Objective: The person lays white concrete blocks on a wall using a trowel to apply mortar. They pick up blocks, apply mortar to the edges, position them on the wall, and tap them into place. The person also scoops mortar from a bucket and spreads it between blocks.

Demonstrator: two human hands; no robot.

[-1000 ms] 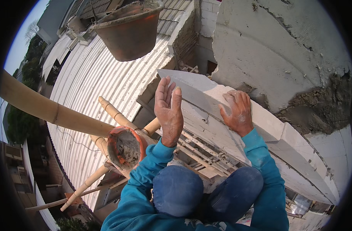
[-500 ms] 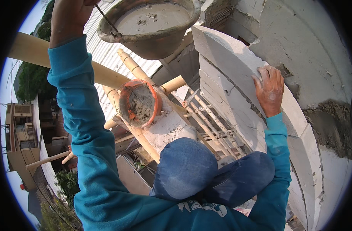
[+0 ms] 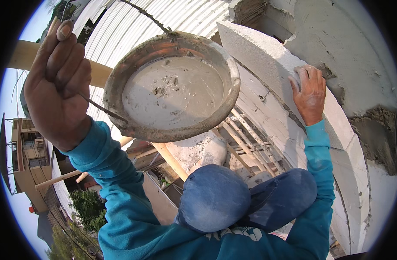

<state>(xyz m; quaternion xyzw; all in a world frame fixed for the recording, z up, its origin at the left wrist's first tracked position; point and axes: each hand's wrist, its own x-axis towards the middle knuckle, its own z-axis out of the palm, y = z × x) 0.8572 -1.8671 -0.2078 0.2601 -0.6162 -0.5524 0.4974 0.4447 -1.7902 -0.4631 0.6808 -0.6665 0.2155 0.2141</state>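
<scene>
My left hand [image 3: 59, 82], raised at the upper left, is closed around the thin, dark handle [image 3: 104, 107] of a wide bucket [image 3: 170, 133]. Wet grey mortar [image 3: 185, 97] fills much of this bucket, and its rim is crusted with the same stuff. The bucket hangs tilted toward me, above my knees. On the right, my right hand [image 3: 310, 92] lies on the top edge of a curved white block wall [image 3: 267, 52], thumb apart from the bent fingers and nothing in it.
Under the bucket, a mortar-spattered pale surface [image 3: 194, 151] and bamboo poles [image 3: 170, 160] show. More poles [image 3: 250, 143] run below beside the wall. A thick bamboo pole [image 3: 98, 74] crosses behind my left hand. Grey plastered surface [image 3: 337, 39] curves beyond the wall, with wet mortar [image 3: 376, 138] at far right.
The mortar bucket has come nearer and lower, tipping its opening toward me, and now covers the small orange bucket seen before. My left hand has moved down and left with the handle. The right hand stays on the wall.
</scene>
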